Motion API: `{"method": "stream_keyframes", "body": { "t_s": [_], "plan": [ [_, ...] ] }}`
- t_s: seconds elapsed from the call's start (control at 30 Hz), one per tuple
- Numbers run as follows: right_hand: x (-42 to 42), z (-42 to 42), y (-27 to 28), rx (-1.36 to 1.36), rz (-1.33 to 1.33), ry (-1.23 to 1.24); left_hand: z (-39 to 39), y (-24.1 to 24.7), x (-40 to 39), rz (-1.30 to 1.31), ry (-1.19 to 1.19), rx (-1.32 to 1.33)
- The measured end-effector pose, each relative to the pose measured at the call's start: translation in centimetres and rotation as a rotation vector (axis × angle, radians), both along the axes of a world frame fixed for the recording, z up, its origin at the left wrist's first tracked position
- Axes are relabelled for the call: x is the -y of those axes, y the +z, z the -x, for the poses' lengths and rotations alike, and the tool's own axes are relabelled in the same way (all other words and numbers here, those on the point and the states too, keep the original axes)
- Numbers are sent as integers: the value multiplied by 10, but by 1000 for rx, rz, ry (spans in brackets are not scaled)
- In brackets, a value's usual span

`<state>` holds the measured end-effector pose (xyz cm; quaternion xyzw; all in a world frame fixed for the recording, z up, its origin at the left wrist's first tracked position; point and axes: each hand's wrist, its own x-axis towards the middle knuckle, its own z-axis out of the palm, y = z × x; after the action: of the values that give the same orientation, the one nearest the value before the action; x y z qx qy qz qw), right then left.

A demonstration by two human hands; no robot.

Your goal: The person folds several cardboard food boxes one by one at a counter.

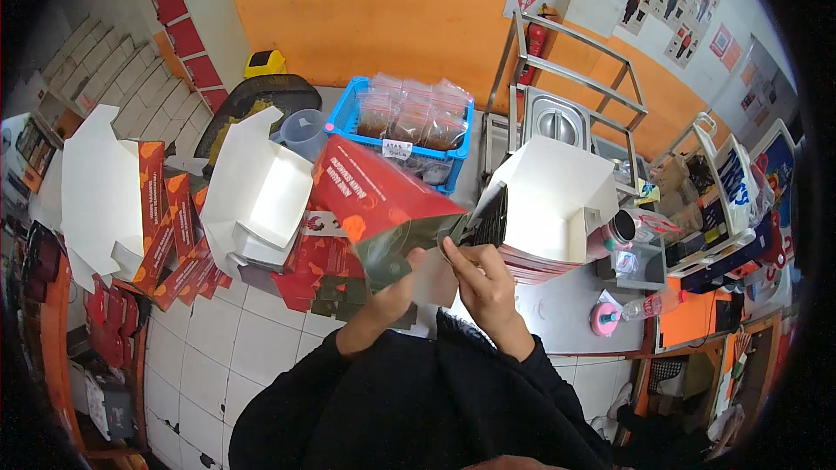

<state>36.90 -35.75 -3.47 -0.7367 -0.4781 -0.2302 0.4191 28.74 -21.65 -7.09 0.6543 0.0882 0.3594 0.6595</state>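
Note:
A red and dark green printed cardboard food box [385,209], partly folded, is held up in front of me. My left hand [396,290] grips its lower green part, the fingers partly behind the card. At its right corner my right hand [484,284] pinches a dark flap between thumb and fingers. To the right, an open white-lined box [555,199] sits on a stack of box cards [539,267]. Left of the held box stands another open white-lined box [271,199], above loose red and green flat cards [320,267].
A blue plastic basket [398,137] of filled clear bags stands behind the held box, beside a clear plastic jug [305,134]. More open boxes [108,202] are at far left. A metal rack [575,78], a pink-lidded jar [605,318] and a plastic bottle [653,305] are on the right.

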Motion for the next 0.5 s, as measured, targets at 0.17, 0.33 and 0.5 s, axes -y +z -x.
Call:
{"method": "stream_keyframes", "body": {
  "t_s": [0.17, 0.33, 0.5],
  "plan": [
    [1, 4, -6, -15, 206, 42, 1, -25, -7, 467, -120, -38],
    [-13, 5, -11, -201, -44, 76, -3, -30, 2, 278, -151, -6],
    [-15, 8, 5, -123, -126, 221, -5, -45, -10, -317, -43, 15]
  ]
}}
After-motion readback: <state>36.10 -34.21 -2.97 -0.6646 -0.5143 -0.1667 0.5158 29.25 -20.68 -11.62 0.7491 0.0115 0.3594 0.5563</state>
